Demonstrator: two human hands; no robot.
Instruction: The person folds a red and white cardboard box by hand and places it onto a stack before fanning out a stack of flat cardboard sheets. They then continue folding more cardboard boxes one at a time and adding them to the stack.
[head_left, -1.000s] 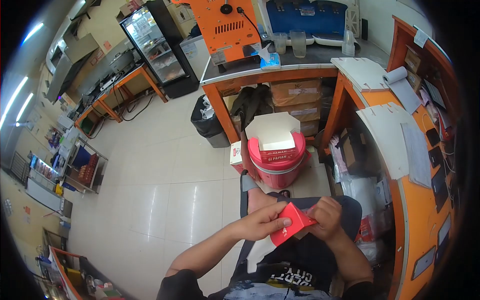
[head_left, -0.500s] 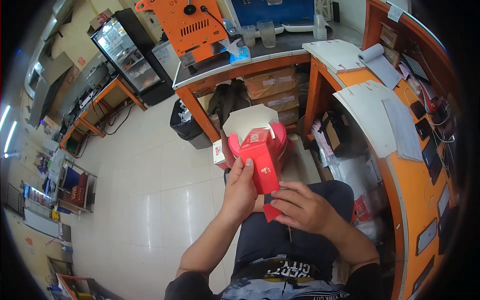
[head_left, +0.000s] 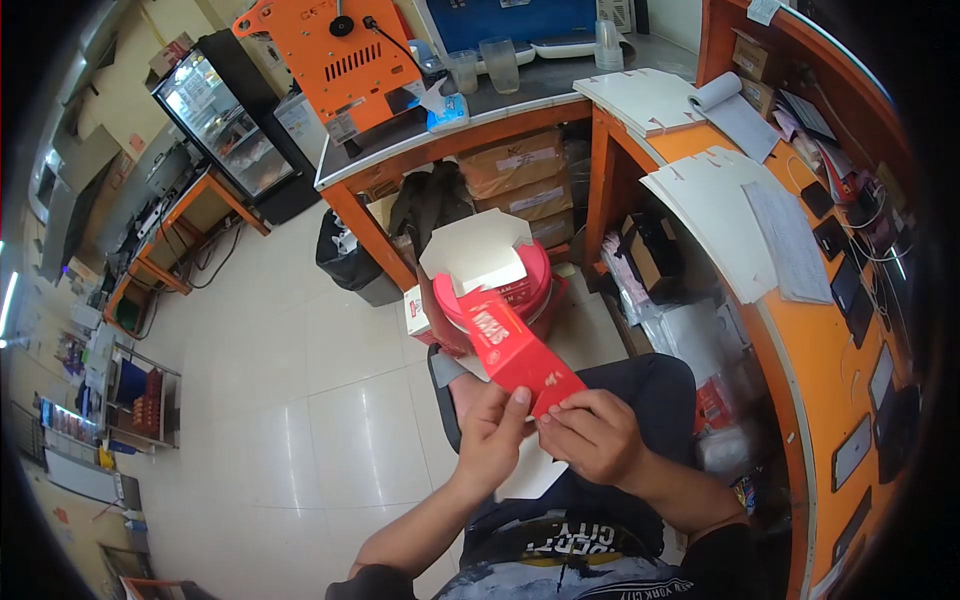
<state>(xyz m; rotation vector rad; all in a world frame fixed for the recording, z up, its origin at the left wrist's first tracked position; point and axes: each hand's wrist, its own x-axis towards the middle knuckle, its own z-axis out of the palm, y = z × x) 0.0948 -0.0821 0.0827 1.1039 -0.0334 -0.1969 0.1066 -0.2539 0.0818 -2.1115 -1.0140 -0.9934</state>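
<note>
Both hands hold a red carton [head_left: 515, 350] over the lap: the left hand [head_left: 490, 440] has its fingers closed on the near end, steadying it, while the right hand [head_left: 590, 435] pinches the bottom flap. A pink bucket [head_left: 535, 290] stands beyond.

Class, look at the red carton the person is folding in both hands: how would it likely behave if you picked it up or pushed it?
The red carton probably feels light: fingertips of the left hand and right hand alone support it. It looks like thin folded card, so likely stiff along its panels yet easily crushed. With flat faces, it should slide rather than roll.
</note>
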